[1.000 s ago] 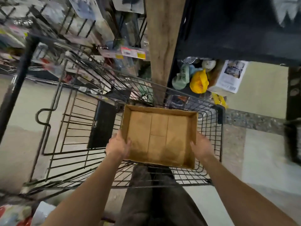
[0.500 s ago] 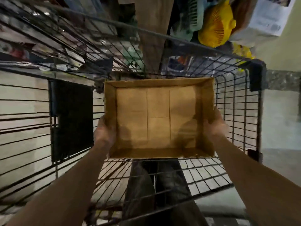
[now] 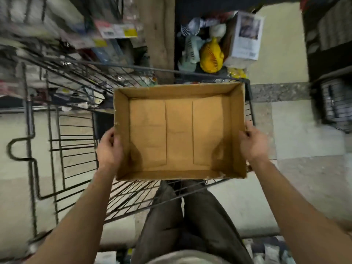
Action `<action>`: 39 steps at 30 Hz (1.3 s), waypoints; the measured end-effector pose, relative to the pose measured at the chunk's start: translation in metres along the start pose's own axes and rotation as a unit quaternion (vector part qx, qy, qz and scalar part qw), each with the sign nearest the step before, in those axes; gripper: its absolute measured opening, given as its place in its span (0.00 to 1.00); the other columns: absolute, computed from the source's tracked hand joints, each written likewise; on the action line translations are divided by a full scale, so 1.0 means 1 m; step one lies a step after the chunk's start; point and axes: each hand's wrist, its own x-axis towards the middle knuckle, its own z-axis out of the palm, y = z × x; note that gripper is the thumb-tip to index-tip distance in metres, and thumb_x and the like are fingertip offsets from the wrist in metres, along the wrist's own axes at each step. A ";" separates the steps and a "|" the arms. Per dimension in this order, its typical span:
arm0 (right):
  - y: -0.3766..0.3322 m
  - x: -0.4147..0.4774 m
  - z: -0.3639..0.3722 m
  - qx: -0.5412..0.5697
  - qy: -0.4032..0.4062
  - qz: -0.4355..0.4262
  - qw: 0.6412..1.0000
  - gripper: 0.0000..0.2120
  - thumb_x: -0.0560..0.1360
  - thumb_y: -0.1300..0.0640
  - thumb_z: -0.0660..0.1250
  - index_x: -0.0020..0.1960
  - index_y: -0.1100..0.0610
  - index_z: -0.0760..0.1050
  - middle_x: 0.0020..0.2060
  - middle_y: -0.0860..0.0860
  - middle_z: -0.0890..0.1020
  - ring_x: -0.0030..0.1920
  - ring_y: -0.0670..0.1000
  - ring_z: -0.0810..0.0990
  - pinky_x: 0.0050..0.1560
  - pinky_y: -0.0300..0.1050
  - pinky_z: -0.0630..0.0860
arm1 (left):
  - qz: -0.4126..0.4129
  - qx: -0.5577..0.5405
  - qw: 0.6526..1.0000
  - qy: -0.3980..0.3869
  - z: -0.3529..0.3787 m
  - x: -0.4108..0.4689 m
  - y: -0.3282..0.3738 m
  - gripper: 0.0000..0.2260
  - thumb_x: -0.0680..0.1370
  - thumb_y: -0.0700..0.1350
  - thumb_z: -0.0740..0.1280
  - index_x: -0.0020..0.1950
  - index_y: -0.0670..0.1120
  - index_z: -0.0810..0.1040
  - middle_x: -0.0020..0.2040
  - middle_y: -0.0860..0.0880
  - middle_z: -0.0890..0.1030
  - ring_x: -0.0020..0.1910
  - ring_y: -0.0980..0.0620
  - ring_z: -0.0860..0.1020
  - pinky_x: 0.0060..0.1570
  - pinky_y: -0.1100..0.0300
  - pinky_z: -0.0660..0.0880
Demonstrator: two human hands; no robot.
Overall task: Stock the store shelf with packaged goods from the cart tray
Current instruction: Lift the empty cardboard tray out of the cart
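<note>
Brown cardboard tray (image 3: 122, 134); black wire cart (image 3: 57, 141); yellow fan (image 3: 210, 56); grey trousers (image 3: 205, 221).

Shallow brown cardboard tray (image 3: 179, 134), open side up, level above the black wire cart (image 3: 76, 147).

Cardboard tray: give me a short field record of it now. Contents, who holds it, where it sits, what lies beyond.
contents: cardboard tray holds nothing, floor bare
left hand: grips the tray's left wall
right hand: grips the tray's right wall
position: over the wire cart, open side up; resting or lifted cannot be told
beyond: yellow fan and white box past the cart's far end
</note>
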 end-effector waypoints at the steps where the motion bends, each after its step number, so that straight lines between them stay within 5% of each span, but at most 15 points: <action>1: -0.004 -0.012 -0.015 0.001 0.006 -0.005 1.000 0.21 0.84 0.55 0.60 0.76 0.44 0.69 0.58 0.51 0.82 0.55 0.57 0.81 0.55 0.42 0.72 | 0.024 0.007 1.000 -0.003 -0.015 -0.008 0.013 0.16 0.85 0.45 0.63 0.72 0.46 0.77 0.60 0.45 0.83 0.58 0.43 0.80 0.58 0.56 0.72; 5: -0.011 -0.056 -0.071 0.032 0.043 -0.035 0.998 0.22 0.84 0.54 0.59 0.77 0.41 0.67 0.55 0.49 0.82 0.54 0.53 0.80 0.57 0.46 0.74 | 0.099 0.024 0.995 0.001 -0.053 -0.040 0.054 0.16 0.85 0.43 0.64 0.73 0.44 0.77 0.53 0.42 0.83 0.48 0.45 0.79 0.50 0.58 0.70; 8: 0.001 -0.076 -0.110 0.083 0.069 -0.029 0.994 0.22 0.84 0.56 0.59 0.76 0.42 0.69 0.62 0.49 0.81 0.62 0.55 0.78 0.65 0.48 0.72 | 0.127 0.028 0.991 -0.027 -0.056 -0.066 0.086 0.15 0.85 0.41 0.65 0.71 0.43 0.77 0.51 0.45 0.82 0.49 0.46 0.79 0.50 0.60 0.69; 12: 0.048 -0.072 -0.157 0.120 0.118 -0.010 0.986 0.22 0.83 0.55 0.62 0.75 0.41 0.70 0.63 0.47 0.82 0.62 0.52 0.79 0.63 0.44 0.71 | 0.163 0.047 0.985 -0.042 -0.030 -0.103 0.138 0.16 0.84 0.42 0.67 0.71 0.44 0.78 0.50 0.47 0.82 0.48 0.49 0.78 0.52 0.59 0.68; 17: 0.138 -0.034 -0.216 0.177 0.144 0.008 0.974 0.22 0.82 0.57 0.63 0.74 0.41 0.72 0.58 0.38 0.78 0.57 0.45 0.78 0.62 0.41 0.70 | 0.199 0.057 0.975 -0.086 0.046 -0.145 0.198 0.17 0.84 0.45 0.67 0.73 0.48 0.76 0.48 0.50 0.81 0.47 0.50 0.80 0.52 0.56 0.73; 25: 0.263 0.061 -0.341 0.185 0.139 0.071 0.970 0.23 0.83 0.57 0.64 0.77 0.49 0.69 0.65 0.55 0.81 0.63 0.57 0.80 0.64 0.48 0.73 | 0.238 0.102 0.961 -0.095 0.200 -0.221 0.324 0.16 0.82 0.50 0.68 0.70 0.54 0.78 0.51 0.50 0.85 0.50 0.46 0.83 0.54 0.46 0.80; 31: 0.297 0.132 -0.431 0.171 0.129 0.059 0.975 0.23 0.82 0.53 0.61 0.76 0.41 0.69 0.61 0.53 0.84 0.54 0.58 0.83 0.58 0.53 0.80 | 0.254 0.113 0.957 -0.079 0.274 -0.250 0.415 0.16 0.82 0.49 0.67 0.71 0.52 0.77 0.57 0.46 0.86 0.53 0.43 0.83 0.58 0.47 0.79; 36: 0.282 0.211 -0.484 0.158 0.128 0.033 0.978 0.23 0.82 0.55 0.60 0.76 0.44 0.69 0.62 0.50 0.83 0.55 0.56 0.83 0.60 0.53 0.80 | 0.254 0.114 0.958 -0.064 0.331 -0.231 0.475 0.16 0.84 0.46 0.66 0.72 0.47 0.77 0.56 0.43 0.86 0.42 0.49 0.81 0.45 0.54 0.75; 39: 0.259 0.278 -0.509 0.117 0.127 0.039 0.984 0.24 0.81 0.55 0.59 0.74 0.39 0.69 0.55 0.50 0.85 0.48 0.58 0.84 0.53 0.54 0.82 | 0.230 0.089 0.968 -0.043 0.372 -0.206 0.517 0.18 0.84 0.45 0.64 0.75 0.46 0.74 0.61 0.39 0.84 0.56 0.38 0.83 0.58 0.47 0.78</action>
